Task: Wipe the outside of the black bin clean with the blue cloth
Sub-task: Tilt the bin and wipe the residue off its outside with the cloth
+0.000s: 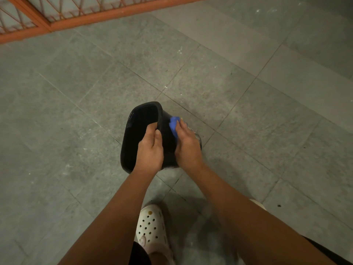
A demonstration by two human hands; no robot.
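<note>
A glossy black bin [133, 134] is tilted over the grey tiled floor, its open mouth facing left and up toward me. My left hand [150, 150] grips the bin's near rim, fingers inside and thumb on the outer wall. My right hand [188, 146] lies flat against the bin's right outer side, pressing a blue cloth [174, 125] onto it. Only the cloth's upper part shows beyond my fingers. The bin's base end is hidden behind my right hand.
Grey stone floor tiles [248, 104] spread all around. An orange metal railing [80, 18] runs along the top left. My foot in a white perforated clog [151, 228] stands just below the bin, with a second foot's edge [259, 204] at the right.
</note>
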